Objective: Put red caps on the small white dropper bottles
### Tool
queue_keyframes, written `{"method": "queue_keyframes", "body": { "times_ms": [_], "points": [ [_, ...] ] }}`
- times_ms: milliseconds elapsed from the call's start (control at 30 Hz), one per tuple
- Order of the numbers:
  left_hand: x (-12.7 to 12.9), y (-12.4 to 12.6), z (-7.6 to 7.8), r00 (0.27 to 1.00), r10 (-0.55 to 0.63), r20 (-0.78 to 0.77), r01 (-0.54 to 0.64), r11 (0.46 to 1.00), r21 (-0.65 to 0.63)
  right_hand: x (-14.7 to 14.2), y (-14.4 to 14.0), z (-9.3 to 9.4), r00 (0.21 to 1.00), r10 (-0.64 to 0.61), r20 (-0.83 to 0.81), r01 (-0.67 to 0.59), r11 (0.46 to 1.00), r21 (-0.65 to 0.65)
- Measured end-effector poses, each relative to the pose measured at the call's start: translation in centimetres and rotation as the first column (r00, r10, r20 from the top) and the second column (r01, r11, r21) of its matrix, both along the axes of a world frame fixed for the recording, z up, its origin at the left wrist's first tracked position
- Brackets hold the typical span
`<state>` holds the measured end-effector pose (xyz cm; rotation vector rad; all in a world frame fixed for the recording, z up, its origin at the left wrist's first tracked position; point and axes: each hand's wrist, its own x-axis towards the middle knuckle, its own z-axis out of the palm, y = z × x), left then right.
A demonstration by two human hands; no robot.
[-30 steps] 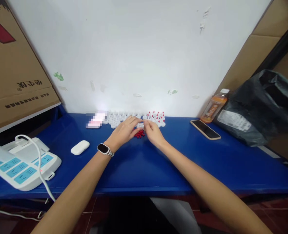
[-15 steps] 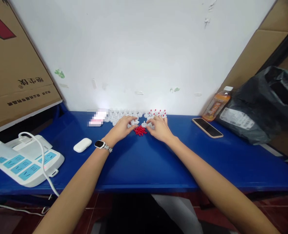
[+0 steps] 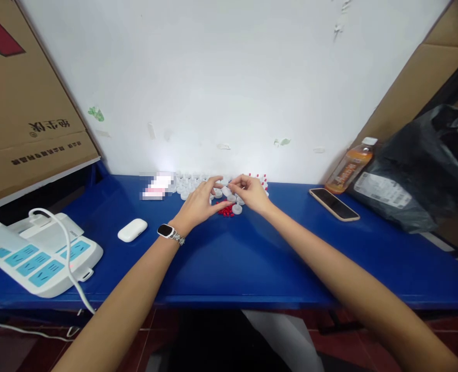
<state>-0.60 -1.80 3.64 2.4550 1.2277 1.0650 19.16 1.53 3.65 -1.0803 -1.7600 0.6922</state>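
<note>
My left hand (image 3: 201, 201), wearing a watch with a metal band, is open, thumb and fingers apart. Its thumb reaches over a small pile of red pieces (image 3: 226, 211). The fingers of my right hand (image 3: 252, 192) are pinched together; what they hold, if anything, I cannot make out. Just below those fingertips is a tilted white plastic cap (image 3: 226, 191). Another white cap (image 3: 237, 209) lies beside the red pile, with more between the hands. Several white caps (image 3: 184, 182) stand in a group behind my left hand. Behind my right hand, several caps with red tips (image 3: 265, 178) are partly hidden.
On the blue table (image 3: 229, 263), a white earphone case (image 3: 132, 230) and a power strip (image 3: 43, 263) with a cable lie left. A phone (image 3: 334, 203), an orange drink bottle (image 3: 351, 168) and a black plastic bag (image 3: 411, 170) are right. A white wall (image 3: 229, 93) rises behind.
My left hand's fingers have spread wider. My right hand has moved up and away from me, its fingers now pinched. White caps near the red pile have shifted; one now lies at its right.
</note>
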Motion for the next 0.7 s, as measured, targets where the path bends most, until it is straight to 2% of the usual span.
{"method": "queue_keyframes", "body": {
  "times_ms": [100, 233, 300, 367, 467, 600, 700],
  "points": [
    [-0.4, 0.5, -0.3, 1.0, 0.027, -0.001, -0.027, 0.999, 0.022, 0.1, 3.3, 1.1, 0.954, -0.102, 0.282, 0.099, 0.995, 0.025],
    [-0.9, 1.0, -0.7, 0.999, 0.037, -0.016, -0.036, 0.999, 0.011, -1.0, 6.5, 1.4, 0.798, -0.14, 0.586, 0.158, 0.987, 0.02],
    [-1.0, 1.1, -0.8, 0.999, 0.031, -0.021, -0.031, 1.0, -0.002, -1.2, 7.1, 1.1, 0.764, -0.136, 0.631, 0.152, 0.988, 0.03],
    [-1.0, 1.0, -0.8, 0.999, 0.023, -0.027, -0.023, 1.0, -0.018, -0.8, 7.2, 0.9, 0.764, -0.162, 0.624, 0.153, 0.986, 0.068],
    [-0.6, 0.8, -0.7, 1.0, 0.001, -0.03, -0.002, 1.0, -0.022, 1.1, 6.8, 0.9, 0.757, -0.268, 0.596, 0.237, 0.963, 0.131],
    [0.2, 0.5, -0.5, 0.999, -0.048, -0.015, 0.048, 0.999, -0.012, 4.4, 6.6, 0.8, 0.662, -0.399, 0.635, 0.389, 0.907, 0.164],
    [0.9, 0.3, -0.6, 0.997, -0.064, -0.029, 0.064, 0.998, 0.001, 5.7, 7.0, 0.5, 0.6, -0.405, 0.689, 0.408, 0.897, 0.172]
  ]
}}
